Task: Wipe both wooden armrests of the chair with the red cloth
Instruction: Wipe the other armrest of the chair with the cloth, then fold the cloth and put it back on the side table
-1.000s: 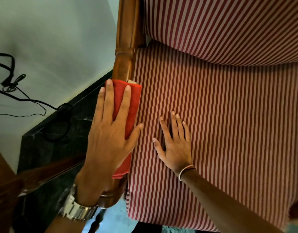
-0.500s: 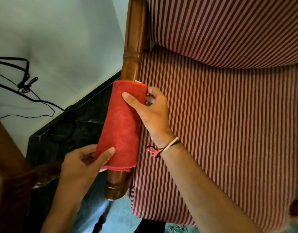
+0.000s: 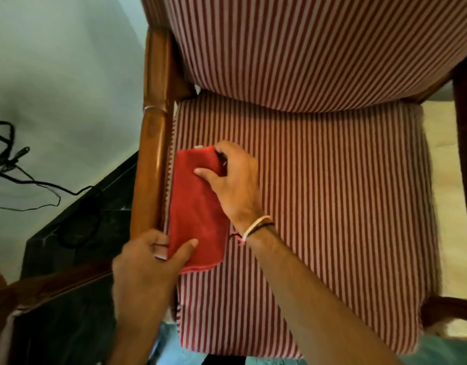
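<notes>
Head view, red cloth: I see the folded red cloth (image 3: 198, 209) held over the striped seat cushion (image 3: 319, 206), just beside the left armrest (image 3: 151, 164) and not lying on it.
Head view, right hand: my right hand (image 3: 237, 185) pinches the cloth's far upper corner, thumb on top and fingers curled behind the fold; a thread wristband (image 3: 256, 227) sits at the wrist.
Head view, left hand: my left hand (image 3: 148, 259) grips the near lower edge, thumb across the top face and fingers tucked under.
Head view, left armrest: the polished wood is bare along its whole visible length, with the cloth clear of it on the seat side. I cannot tell from its surface whether it has been wiped.
Head view, right armrest: only a dark wooden upright (image 3: 464, 127) and a curved end (image 3: 448, 309) show at the picture's right edge, well apart from the cloth and both hands.
Progress, my judgement: with the cloth off the left rail and gripped at both ends, I read this as the changeover between armrests. The right armrest looks not yet done.
Left to do: carry the cloth across the seat and wipe the right armrest along its length.
</notes>
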The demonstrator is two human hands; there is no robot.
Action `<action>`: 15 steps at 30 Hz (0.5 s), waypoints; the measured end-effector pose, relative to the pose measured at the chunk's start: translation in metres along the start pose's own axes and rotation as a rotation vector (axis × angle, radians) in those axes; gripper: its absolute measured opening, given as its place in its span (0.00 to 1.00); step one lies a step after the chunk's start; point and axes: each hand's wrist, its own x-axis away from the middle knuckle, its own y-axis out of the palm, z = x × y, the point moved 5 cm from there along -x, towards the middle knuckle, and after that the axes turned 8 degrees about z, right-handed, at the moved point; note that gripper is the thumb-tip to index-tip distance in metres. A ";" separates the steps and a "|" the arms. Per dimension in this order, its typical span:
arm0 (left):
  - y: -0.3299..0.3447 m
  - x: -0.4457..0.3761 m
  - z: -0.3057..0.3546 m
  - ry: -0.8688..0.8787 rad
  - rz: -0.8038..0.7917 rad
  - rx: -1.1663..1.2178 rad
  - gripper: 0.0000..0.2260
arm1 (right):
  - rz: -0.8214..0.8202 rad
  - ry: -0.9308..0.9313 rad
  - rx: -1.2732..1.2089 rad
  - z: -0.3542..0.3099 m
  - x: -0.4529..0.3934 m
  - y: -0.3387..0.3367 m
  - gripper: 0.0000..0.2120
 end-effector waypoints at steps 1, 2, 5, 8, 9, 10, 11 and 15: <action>0.013 0.010 0.011 0.010 -0.023 0.027 0.14 | 0.031 -0.015 0.017 0.012 -0.002 -0.021 0.13; 0.024 0.018 0.022 0.018 -0.035 0.050 0.14 | 0.067 -0.010 0.018 0.022 -0.002 -0.042 0.14; 0.059 0.050 0.054 0.039 -0.085 0.089 0.15 | 0.139 0.080 -0.065 0.053 -0.003 -0.111 0.14; 0.094 0.083 0.092 0.072 -0.138 0.165 0.17 | 0.214 0.107 -0.161 0.073 -0.003 -0.178 0.14; 0.107 0.096 0.105 0.086 -0.154 0.197 0.17 | 0.234 0.115 -0.169 0.078 -0.003 -0.202 0.14; 0.116 0.106 0.115 0.091 -0.167 0.234 0.18 | 0.252 0.119 -0.164 0.081 -0.003 -0.219 0.15; 0.126 0.117 0.125 0.094 -0.181 0.263 0.19 | 0.268 0.126 -0.161 0.085 -0.003 -0.237 0.14; 0.165 0.159 0.161 0.066 -0.258 0.317 0.26 | 0.326 0.107 -0.125 0.095 -0.002 -0.308 0.14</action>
